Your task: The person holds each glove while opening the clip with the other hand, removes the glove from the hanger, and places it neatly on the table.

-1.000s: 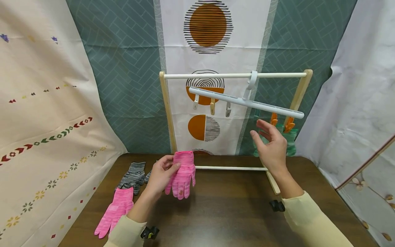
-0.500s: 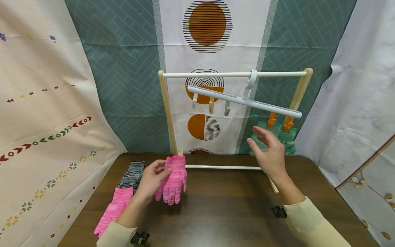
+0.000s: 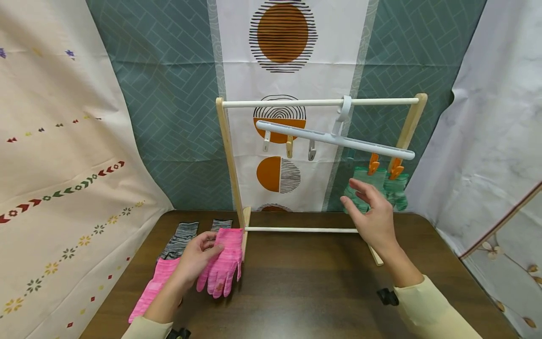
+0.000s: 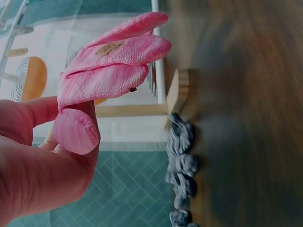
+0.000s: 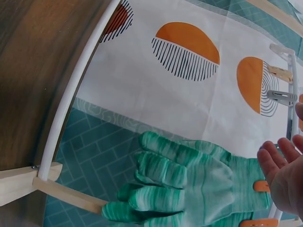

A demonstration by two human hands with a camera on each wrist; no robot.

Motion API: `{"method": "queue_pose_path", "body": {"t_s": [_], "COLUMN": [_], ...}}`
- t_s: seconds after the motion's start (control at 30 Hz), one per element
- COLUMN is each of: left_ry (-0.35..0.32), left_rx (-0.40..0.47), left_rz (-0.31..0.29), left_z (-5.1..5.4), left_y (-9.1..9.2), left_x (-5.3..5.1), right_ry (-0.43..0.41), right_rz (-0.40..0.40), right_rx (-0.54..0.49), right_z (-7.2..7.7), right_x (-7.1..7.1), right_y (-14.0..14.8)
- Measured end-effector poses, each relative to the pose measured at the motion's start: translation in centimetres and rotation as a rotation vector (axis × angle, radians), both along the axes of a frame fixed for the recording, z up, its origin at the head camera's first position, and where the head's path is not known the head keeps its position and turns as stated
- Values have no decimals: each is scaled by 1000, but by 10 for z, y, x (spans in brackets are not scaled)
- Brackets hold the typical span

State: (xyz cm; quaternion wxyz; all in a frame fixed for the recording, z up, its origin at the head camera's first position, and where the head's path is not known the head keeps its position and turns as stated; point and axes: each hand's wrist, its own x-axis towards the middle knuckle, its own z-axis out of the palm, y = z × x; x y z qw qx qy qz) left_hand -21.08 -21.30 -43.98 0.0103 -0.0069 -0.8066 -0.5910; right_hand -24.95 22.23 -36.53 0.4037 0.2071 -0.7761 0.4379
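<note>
The left hand (image 3: 195, 259) pinches a pink glove (image 3: 223, 263) near its cuff, fingers of the glove pointing down; the same glove (image 4: 113, 61) fills the upper part of the left wrist view. The right hand (image 3: 374, 219) is held up with relaxed fingers and nothing in them, in front of green gloves (image 3: 394, 188) that hang from orange clips (image 3: 373, 165) on a white hanger (image 3: 334, 139). In the right wrist view, the right hand (image 5: 286, 175) is beside a green glove (image 5: 203, 179).
A second pink glove (image 3: 154, 287) and a grey glove (image 3: 182, 238) lie at the table's left. Another grey glove (image 3: 221, 224) is partly behind the held one. A wooden rack (image 3: 230, 160) with a white top bar supports the hanger, where several more clips (image 3: 290, 146) hang.
The left hand has moved left and down with the pink glove, toward the table's left side. The right hand has dropped slightly, away from the hanger.
</note>
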Motion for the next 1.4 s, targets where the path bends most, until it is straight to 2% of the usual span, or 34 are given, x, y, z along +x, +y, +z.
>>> {"method": "queue_pose_path", "body": {"t_s": [0.23, 0.53, 0.73, 0.93, 1.2, 1.4], "left_ry": [-25, -74, -68, -42, -41, -45], "left_rx": [-28, -96, -188, -273, -385, -453], "left_rz": [-28, -24, -23, -8, 12, 4], "left_z": [-11, -25, -31, -35, -39, -41], "left_y": [-9, -17, -23, -32, -39, -40], "left_x": [3, 4, 3, 4, 3, 3], "right_ry": [2, -4, -12, 4, -6, -14], "right_rz": [-7, -24, -30, -54, -101, -133], "right_rx": [11, 33, 47, 50, 32, 8], "right_z": [-5, -10, -12, -13, -12, -9], "right_x": [3, 7, 10, 10, 13, 12], "right_y": [4, 11, 14, 20, 28, 34]}}
